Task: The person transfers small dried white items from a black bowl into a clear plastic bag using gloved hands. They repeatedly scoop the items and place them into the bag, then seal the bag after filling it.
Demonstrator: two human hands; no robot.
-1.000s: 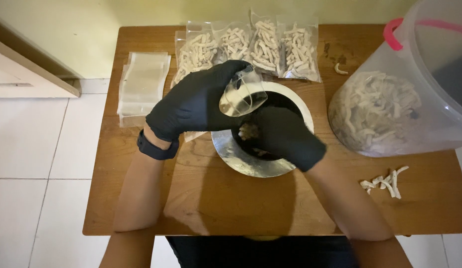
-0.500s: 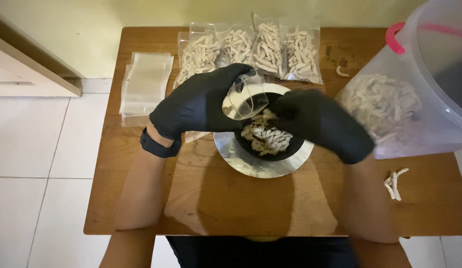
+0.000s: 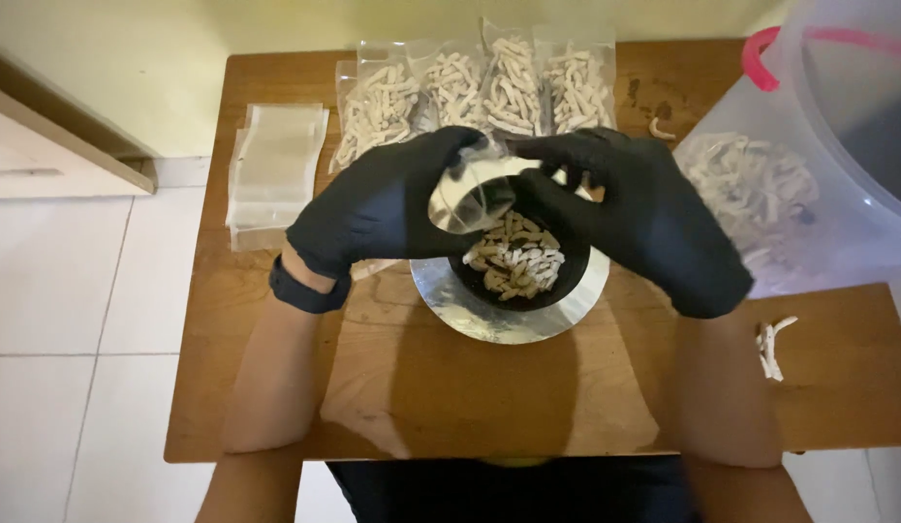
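- A stack of empty clear bags (image 3: 274, 169) lies at the left end of the wooden desk (image 3: 276, 387), well apart from the hands.
- The left hand (image 3: 383, 208), in a black glove with a dark band at the wrist, has its grip closed on the left edge of a small clear plastic bag (image 3: 470, 194), fingers curled round it.
- That small clear plastic bag is held up between the two hands, just above the bowl, its mouth pulled open; whether anything is inside it cannot be told.
- Behind the hands, a row of filled clear bags (image 3: 480, 87) of pale stick-shaped pieces lies along the far edge of the desk.
- Below the bag, a black bowl (image 3: 513, 281) sits on a round silver tray (image 3: 489, 315) near the middle of the desk; the bowl holds a heap of pale short pieces (image 3: 516, 261).
- The right hand (image 3: 644, 228), also black-gloved, has its grip pinching the right edge of the same bag, fingertips meeting its rim.
- At the right, a large clear sack (image 3: 761, 203) of the same pale pieces rests against a translucent bucket (image 3: 848, 87) with a pink handle.
- A few loose pieces (image 3: 772, 344) lie on the desk near the right edge.
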